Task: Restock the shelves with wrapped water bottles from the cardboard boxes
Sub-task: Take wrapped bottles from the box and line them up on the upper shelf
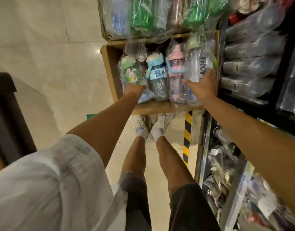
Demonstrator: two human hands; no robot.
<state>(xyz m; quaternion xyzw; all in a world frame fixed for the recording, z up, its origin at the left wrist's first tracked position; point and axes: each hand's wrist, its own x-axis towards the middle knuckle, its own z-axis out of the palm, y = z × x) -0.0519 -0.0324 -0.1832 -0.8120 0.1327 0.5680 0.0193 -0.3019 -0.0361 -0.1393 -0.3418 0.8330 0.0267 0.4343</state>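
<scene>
Left hand (134, 90): fingers hidden, reaching onto the green bottle (130, 73).
Right hand (202, 85): fingers curled round the clear bottle (197, 64).
Box (110, 64): at 12 o'clock, full of plastic-wrapped bottles.

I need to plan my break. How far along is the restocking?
Done: the shelves on the right already hold rows of wrapped bottles. In hand: the left hand grips a green bottle and the right hand a clear bottle, both in the near box. Left: that box's other bottles, and the far box, which looks full.
</scene>
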